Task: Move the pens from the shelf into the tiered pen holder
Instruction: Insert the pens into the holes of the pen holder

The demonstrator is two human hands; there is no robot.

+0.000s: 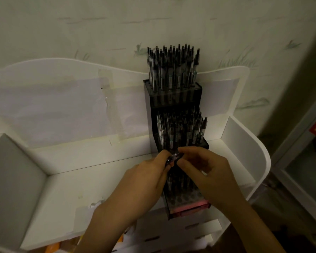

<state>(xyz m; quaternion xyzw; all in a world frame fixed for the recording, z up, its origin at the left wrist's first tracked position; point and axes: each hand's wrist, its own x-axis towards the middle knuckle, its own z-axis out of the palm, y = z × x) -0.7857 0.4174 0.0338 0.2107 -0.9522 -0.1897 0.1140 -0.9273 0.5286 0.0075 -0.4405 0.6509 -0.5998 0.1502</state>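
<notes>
A black tiered pen holder (173, 102) stands on the white shelf (66, 194), against its back panel. Its top and middle tiers are packed with several upright dark pens (171, 70). The lowest tier holds some pens at its back, with open holes at the front. My left hand (150, 172) and my right hand (202, 168) meet just above the lowest tier. Both pinch a small bunch of dark pens (173, 157) between their fingertips. Most of that bunch is hidden by my fingers.
The shelf has raised white side walls (244, 143) and a translucent back panel (62, 99) patched with tape. A pink strip (190, 207) runs along the holder's front base. White drawers (181, 232) lie below the shelf edge. A papered wall rises behind.
</notes>
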